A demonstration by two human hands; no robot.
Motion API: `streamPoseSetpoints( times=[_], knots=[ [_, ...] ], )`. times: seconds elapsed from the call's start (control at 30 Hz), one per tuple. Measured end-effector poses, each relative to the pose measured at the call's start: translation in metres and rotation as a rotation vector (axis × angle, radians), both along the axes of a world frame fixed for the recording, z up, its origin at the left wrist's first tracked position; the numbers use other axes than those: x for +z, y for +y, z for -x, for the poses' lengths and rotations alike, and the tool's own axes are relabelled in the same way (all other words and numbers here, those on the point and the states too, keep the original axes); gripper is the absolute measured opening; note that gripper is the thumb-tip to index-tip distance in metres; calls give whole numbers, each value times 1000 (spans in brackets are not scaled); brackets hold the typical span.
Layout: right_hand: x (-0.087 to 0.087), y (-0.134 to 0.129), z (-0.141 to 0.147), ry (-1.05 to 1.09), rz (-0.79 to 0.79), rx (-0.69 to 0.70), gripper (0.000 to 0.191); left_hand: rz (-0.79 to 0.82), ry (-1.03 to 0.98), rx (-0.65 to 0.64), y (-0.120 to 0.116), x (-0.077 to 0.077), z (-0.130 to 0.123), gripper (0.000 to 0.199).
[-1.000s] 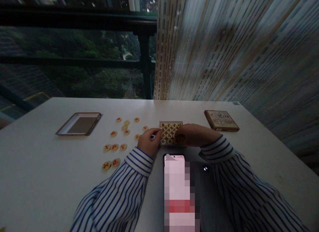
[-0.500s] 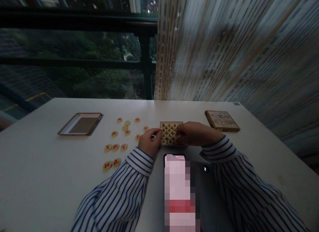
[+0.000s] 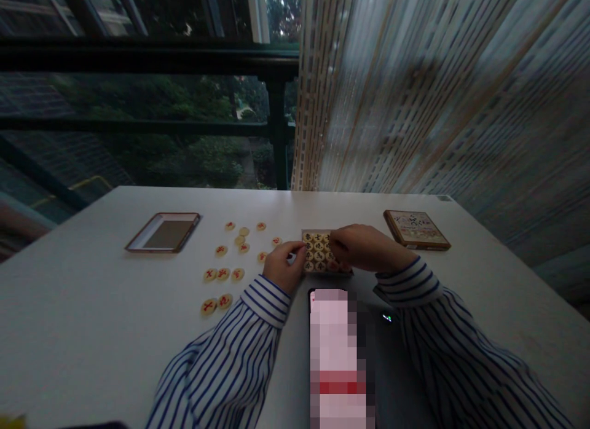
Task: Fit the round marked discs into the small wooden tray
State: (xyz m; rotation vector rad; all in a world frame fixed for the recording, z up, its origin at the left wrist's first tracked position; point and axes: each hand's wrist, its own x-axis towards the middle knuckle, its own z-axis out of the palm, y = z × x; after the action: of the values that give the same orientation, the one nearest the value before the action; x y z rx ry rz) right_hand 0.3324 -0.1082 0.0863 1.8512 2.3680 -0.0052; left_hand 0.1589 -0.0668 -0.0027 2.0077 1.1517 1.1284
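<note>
1. Left hand (image 3: 282,268) bent, fingertips at box's left edge; grip unclear. Right hand (image 3: 371,249) curled over box's right side; fingertips hidden, cannot tell if pinching.
2. Box (image 3: 325,273) between hands, dark-marked pieces (image 3: 319,255) in rows. Apparently fingering pieces inside; next move calls for light touch.
3. Red-marked pieces (image 3: 209,306) loose, leftward; one partly sleeve-side.
</note>
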Motion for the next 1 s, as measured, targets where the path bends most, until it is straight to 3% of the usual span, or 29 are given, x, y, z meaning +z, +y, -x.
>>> streamPoseSetpoints(
  times=[0.27, 0.47, 0.73, 1.0],
  knots=[
    [0, -1, 1, 34, -182, 5, 27, -63, -37, -34, -5, 7, 0, 18],
    [6, -3, 7, 108, -253, -1, 26, -50, -108, -90, -12, 25, 13, 17],
    [10, -9, 24, 200, -285, 55, 22, -41, -81, -47, -2, 51, 75, 21],
    [7, -9, 49, 221, -292, 124, 19, -11, -84, 109, 21, 47, 136, 25]
  ],
)
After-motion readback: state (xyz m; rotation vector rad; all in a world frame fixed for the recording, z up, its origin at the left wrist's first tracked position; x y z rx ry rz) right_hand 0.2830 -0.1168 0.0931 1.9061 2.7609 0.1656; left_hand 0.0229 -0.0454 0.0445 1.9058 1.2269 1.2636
